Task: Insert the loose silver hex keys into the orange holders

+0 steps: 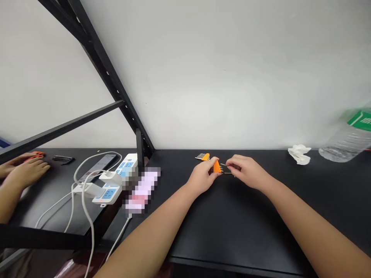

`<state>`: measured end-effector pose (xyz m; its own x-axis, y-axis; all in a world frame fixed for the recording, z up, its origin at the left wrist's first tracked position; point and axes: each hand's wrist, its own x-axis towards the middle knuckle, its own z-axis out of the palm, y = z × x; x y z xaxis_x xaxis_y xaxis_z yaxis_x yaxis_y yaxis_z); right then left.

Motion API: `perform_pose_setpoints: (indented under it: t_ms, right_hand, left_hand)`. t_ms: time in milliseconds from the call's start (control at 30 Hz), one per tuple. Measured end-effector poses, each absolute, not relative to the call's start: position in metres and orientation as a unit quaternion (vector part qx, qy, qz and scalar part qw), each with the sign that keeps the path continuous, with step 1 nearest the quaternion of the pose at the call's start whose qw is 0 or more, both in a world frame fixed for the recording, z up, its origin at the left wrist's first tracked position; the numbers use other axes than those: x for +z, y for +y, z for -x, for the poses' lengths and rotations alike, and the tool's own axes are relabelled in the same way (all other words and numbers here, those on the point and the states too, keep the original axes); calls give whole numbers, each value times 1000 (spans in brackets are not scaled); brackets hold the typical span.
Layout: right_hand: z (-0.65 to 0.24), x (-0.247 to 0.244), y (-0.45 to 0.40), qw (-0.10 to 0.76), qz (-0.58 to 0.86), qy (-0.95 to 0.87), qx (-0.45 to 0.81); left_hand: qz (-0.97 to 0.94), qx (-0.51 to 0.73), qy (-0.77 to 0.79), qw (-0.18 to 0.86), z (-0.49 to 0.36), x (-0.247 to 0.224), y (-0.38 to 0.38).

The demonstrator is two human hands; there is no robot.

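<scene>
While between grips (203, 177), orange comb (216, 166) (toothed)

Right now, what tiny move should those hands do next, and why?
Probably the right hand should pinch the thin metal rods a little firmer, gently. They stick out of the orange wedge-shaped holder, which the left hand grips, and they look very thin, so a firmer pinch might stop them slipping.

There you had it: your left hand (202, 177) pinched an orange wedge-shaped piece (217, 166), thin metal pins (227, 173) jutting out toward your right hand (245, 172), whose fingertips gripped them, and a matching orange-and-metal piece (202, 157) lay just behind!
</scene>
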<state>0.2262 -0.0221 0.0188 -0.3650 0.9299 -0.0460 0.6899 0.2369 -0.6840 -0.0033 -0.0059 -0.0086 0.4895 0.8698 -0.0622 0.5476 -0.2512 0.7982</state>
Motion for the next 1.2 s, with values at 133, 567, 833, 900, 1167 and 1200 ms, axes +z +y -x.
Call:
perform_pose_setpoints:
  t_ms: [133, 567, 833, 900, 1167, 1200]
  right_hand:
    - [-224, 12, -24, 192, 511, -785, 294]
    - [-201, 18, -32, 221, 521, -743, 357]
    - [-226, -1, -27, 64, 526, -782, 328]
    - [-226, -5, -28, 26, 520, -793, 315]
    - [-212, 0, -30, -30, 527, -815, 240]
    - [-211, 1, -31, -32, 528, -817, 232]
  left_hand:
    - [-762, 194, 457, 416, 3, -5, -7]
    - [-830, 191, 397, 342, 0, 3, -8]
    - [-781, 201, 450, 383, 2, -6, -11]
    - [-775, 196, 455, 393, 3, -7, -12]
    - [-771, 199, 461, 391, 4, -11, -9]
    - [-773, 199, 462, 388, 4, -10, -9]
